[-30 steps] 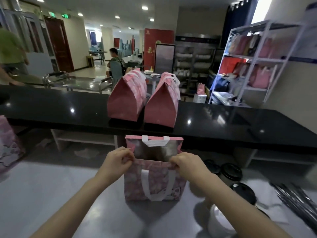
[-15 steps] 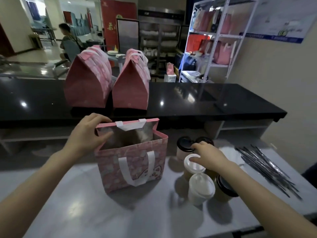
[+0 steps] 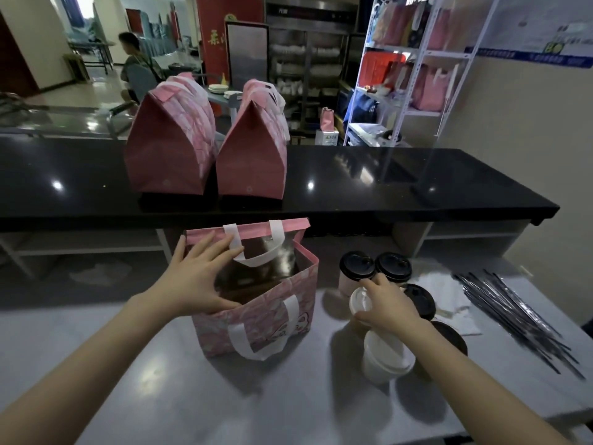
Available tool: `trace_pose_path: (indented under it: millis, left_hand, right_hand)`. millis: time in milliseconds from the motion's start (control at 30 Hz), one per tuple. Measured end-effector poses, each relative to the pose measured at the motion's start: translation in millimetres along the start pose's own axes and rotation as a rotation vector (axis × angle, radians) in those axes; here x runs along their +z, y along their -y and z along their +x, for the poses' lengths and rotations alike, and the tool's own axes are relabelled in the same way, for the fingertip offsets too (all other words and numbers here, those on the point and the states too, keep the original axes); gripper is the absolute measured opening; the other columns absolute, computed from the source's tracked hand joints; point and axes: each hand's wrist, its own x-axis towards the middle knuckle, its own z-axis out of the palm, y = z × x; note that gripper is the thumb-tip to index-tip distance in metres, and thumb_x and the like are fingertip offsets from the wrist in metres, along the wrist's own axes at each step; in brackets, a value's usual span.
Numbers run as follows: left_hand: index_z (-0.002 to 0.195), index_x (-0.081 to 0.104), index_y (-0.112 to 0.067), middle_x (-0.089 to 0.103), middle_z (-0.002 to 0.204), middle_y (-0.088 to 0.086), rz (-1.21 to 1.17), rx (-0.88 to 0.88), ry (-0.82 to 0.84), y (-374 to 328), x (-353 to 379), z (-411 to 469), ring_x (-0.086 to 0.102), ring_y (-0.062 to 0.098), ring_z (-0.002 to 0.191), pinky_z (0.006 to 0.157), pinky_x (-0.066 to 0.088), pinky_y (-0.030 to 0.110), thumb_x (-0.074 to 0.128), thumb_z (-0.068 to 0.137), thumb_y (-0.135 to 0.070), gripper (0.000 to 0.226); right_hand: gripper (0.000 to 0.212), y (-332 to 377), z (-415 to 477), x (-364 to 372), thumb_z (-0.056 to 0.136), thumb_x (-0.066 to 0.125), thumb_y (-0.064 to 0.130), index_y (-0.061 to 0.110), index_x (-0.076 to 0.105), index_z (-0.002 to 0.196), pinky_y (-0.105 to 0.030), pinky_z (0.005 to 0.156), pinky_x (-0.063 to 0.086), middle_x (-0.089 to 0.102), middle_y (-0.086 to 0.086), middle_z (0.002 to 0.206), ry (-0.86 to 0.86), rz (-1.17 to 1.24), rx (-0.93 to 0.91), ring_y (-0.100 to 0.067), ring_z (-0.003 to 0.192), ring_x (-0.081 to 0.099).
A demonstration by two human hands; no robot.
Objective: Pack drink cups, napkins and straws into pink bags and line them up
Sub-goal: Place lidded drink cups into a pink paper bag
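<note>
An open pink bag (image 3: 279, 319) with white handles stands on the grey table (image 3: 160, 380). My left hand (image 3: 202, 277) spreads its fingers over the bag's left rim and holds the mouth open. To the right stands a cluster of drink cups: two with black lids (image 3: 357, 266) at the back, white-lidded ones nearer. My right hand (image 3: 385, 305) curls round a white-lidded cup (image 3: 361, 300) from above. Another white-lidded cup (image 3: 386, 358) stands in front of it. White napkins (image 3: 442, 290) and a pile of wrapped straws (image 3: 513, 313) lie further right.
Two closed pink bags (image 3: 170, 149) (image 3: 253, 152) stand side by side on the black counter (image 3: 385, 175) behind the table. A white shelf rack (image 3: 414, 69) holds more bags at the back right. A person sits far off at the back left.
Both hands held the bag's rim a second ago. My right hand left it, moved to the cups and closed on the white-lidded cup. My left hand's fingers spread out over the rim.
</note>
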Motion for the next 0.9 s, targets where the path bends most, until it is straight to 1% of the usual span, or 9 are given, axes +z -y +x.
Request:
trace_pose_path:
  millis: [133, 300, 400, 467, 600, 667, 733, 833, 900]
  left_hand:
    - [0.15, -0.012, -0.04, -0.027, 0.151, -0.015, 0.072, -0.035, 0.006, -6.1, 1.2, -5.6, -0.034, 0.013, 0.138, 0.109, -0.028, 0.05, 0.037, 0.061, -0.094, 0.115]
    - [0.151, -0.011, -0.031, -0.029, 0.15, -0.011, 0.114, -0.062, -0.003, -16.6, -1.2, -12.9, -0.035, 0.015, 0.137, 0.107, -0.029, 0.05, 0.038, 0.064, -0.092, 0.117]
    - [0.152, -0.008, -0.027, -0.03, 0.151, -0.009, 0.131, -0.063, -0.017, -22.0, -2.0, -18.1, -0.033, 0.016, 0.138, 0.108, -0.029, 0.051, 0.038, 0.064, -0.091, 0.118]
    - [0.153, -0.008, -0.026, -0.026, 0.154, -0.007, 0.137, -0.06, -0.03, -25.3, -2.7, -21.0, -0.032, 0.017, 0.138, 0.11, -0.026, 0.053, 0.039, 0.065, -0.09, 0.118]
    - [0.153, -0.008, -0.025, -0.019, 0.159, -0.006, 0.128, -0.049, -0.052, -29.8, -4.7, -28.4, -0.023, 0.019, 0.145, 0.114, -0.02, 0.053, 0.044, 0.067, -0.087, 0.118]
    - [0.154, -0.004, -0.025, -0.011, 0.162, -0.006, 0.115, -0.039, -0.077, -30.6, -6.3, -32.8, -0.015, 0.018, 0.148, 0.115, -0.017, 0.051, 0.045, 0.067, -0.085, 0.116]
    - [0.154, 0.0, -0.026, -0.004, 0.162, -0.008, 0.087, -0.031, -0.089, -28.7, -10.1, -35.8, -0.008, 0.016, 0.149, 0.118, -0.011, 0.047, 0.046, 0.066, -0.084, 0.115]
    - [0.154, 0.007, -0.032, 0.007, 0.162, -0.013, 0.061, -0.01, -0.087, -20.2, -21.6, -34.3, 0.005, 0.013, 0.148, 0.118, 0.007, 0.04, 0.048, 0.062, -0.086, 0.114]
    - [0.152, 0.012, -0.036, 0.012, 0.161, -0.013, 0.07, 0.005, -0.084, -13.8, -30.6, -31.6, 0.008, 0.013, 0.146, 0.117, 0.01, 0.04, 0.054, 0.061, -0.085, 0.111]
  right_hand:
    - [0.071, 10.8, -3.8, -26.8, 0.071, 0.072, 0.045, 0.03, 0.045, 0.135, -0.037, 0.082, 0.05, 0.04, 0.005, 0.125, -0.076, 0.092, -0.08, -0.02, 0.11, 0.048]
    - [0.071, 38.0, -23.7, -125.7, 0.064, 0.078, 0.045, 0.035, 0.054, 0.13, -0.039, 0.086, 0.05, 0.042, 0.011, 0.119, -0.259, 0.168, -0.272, -0.013, 0.107, 0.05]
    - [0.068, 67.6, -43.6, -178.2, 0.059, 0.076, 0.049, 0.037, 0.058, 0.124, -0.03, 0.087, 0.046, 0.044, 0.013, 0.115, -0.33, 0.294, -0.422, -0.007, 0.102, 0.05]
    - [0.069, 93.5, -53.8, -190.4, 0.058, 0.074, 0.053, 0.038, 0.058, 0.124, -0.023, 0.087, 0.042, 0.045, 0.014, 0.116, -0.305, 0.352, -0.52, -0.003, 0.103, 0.049]
    - [0.066, 144.8, -52.5, -152.6, 0.069, 0.074, 0.048, 0.035, 0.053, 0.131, -0.03, 0.091, 0.048, 0.042, 0.01, 0.124, -0.168, 0.236, -0.639, -0.009, 0.109, 0.049]
    - [0.06, 161.4, -48.1, -119.8, 0.079, 0.068, 0.043, 0.033, 0.049, 0.135, -0.036, 0.09, 0.05, 0.041, 0.007, 0.127, -0.119, 0.133, -0.646, -0.014, 0.114, 0.047]
    - [0.057, 167.4, -46.0, -91.9, 0.084, 0.062, 0.039, 0.032, 0.045, 0.138, -0.035, 0.087, 0.049, 0.04, 0.006, 0.129, -0.104, 0.059, -0.641, -0.015, 0.118, 0.043]
    - [0.057, 162.9, -46.8, -64.9, 0.084, 0.062, 0.04, 0.031, 0.045, 0.137, -0.036, 0.085, 0.051, 0.04, 0.005, 0.128, -0.072, 0.048, -0.655, -0.016, 0.117, 0.042]
    - [0.06, 156.8, -49.6, -53.0, 0.079, 0.066, 0.042, 0.032, 0.045, 0.135, -0.035, 0.082, 0.052, 0.039, 0.008, 0.125, -0.025, 0.031, -0.67, -0.014, 0.112, 0.042]
